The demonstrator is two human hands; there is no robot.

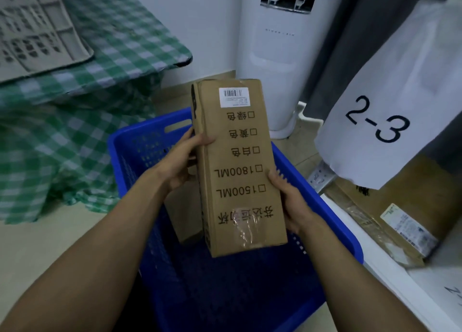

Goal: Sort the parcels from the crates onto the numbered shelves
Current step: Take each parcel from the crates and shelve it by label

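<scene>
A long brown cardboard parcel with black print and a white barcode label is held above the blue plastic crate. My left hand grips its left side, thumb on the front face. My right hand holds its right edge lower down. Behind the parcel, a second cardboard box stands inside the crate. To the right, a white paper sign reading 2-3 hangs on the shelf unit, and a brown parcel with a label lies on the shelf below it.
A table under a green checked cloth stands at the left with a grey crate on top. A white tower appliance and a dark curtain fill the back. Pale floor shows at the lower left.
</scene>
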